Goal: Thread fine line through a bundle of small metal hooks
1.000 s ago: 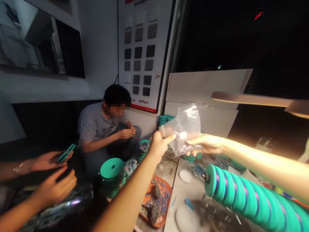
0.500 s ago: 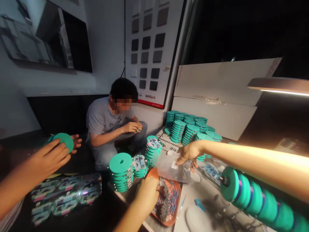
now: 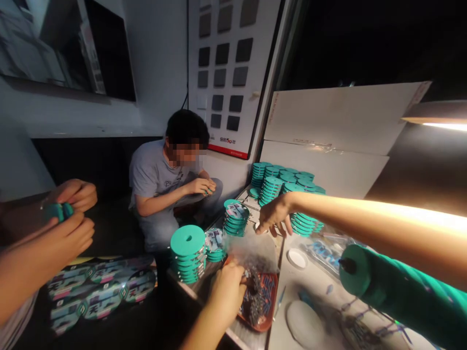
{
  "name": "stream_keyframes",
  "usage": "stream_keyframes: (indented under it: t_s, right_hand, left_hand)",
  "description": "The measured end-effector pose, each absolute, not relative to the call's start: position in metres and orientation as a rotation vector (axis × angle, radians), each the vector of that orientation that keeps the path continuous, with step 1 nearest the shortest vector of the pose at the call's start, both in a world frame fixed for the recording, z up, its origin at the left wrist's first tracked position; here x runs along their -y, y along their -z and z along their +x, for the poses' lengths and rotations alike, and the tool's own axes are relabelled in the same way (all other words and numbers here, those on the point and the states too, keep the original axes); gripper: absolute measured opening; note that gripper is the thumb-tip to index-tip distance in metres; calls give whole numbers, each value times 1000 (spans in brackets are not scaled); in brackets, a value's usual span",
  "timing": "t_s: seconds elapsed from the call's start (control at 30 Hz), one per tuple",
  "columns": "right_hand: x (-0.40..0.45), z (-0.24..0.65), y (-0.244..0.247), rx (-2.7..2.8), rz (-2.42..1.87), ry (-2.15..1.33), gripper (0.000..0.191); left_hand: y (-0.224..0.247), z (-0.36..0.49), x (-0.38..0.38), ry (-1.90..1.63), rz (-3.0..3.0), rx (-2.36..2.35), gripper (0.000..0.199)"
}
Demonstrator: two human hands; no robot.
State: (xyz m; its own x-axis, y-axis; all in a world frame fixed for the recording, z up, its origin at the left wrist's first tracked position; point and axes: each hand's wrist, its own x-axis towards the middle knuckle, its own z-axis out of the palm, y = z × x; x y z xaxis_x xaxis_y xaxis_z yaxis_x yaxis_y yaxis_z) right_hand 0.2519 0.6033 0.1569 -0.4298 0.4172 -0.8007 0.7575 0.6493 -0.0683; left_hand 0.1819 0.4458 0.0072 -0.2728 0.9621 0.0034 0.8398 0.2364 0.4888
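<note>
My left hand (image 3: 226, 287) reaches over the near left side of an orange tray (image 3: 270, 311), fingers curled; what is in them is hidden. Silvery small metal pieces (image 3: 257, 296) and thin blue and red pieces fill the tray. Above its far end my right hand (image 3: 275, 216) hangs with fingers apart, holding nothing visible. A blurred clear plastic bag (image 3: 251, 250) lies between that hand and the tray. Beside my left hand stand a stack of green discs (image 3: 188, 241) with a centre hole and lower stacks topped by printed discs (image 3: 214, 239).
Many green disc stacks (image 3: 272, 187) stand at the back. A blurred row of green discs on a rod (image 3: 365, 272) is at right. A white lid (image 3: 298, 258) and round pale object (image 3: 304, 323) lie nearby. A co-worker's hands (image 3: 69, 218) hold a green disc; another person (image 3: 160, 180) crouches ahead.
My right hand has let go of the plastic bag, which now lies lower over the tray. The green disc row on the rod has blurred. The co-worker's hands at left have come together.
</note>
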Motion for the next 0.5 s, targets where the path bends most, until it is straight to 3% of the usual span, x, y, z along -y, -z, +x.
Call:
stream_keyframes:
  t_s: [0.27,0.5]
  right_hand:
    - [-586,271,-132,-2127,943,474,20]
    - [-589,264,-159,-2246,868,405,20]
  left_hand:
    - [-8,183,-445,-553,1651,-2256,11]
    - [-10,187,-445,-517,1634,-2266,13]
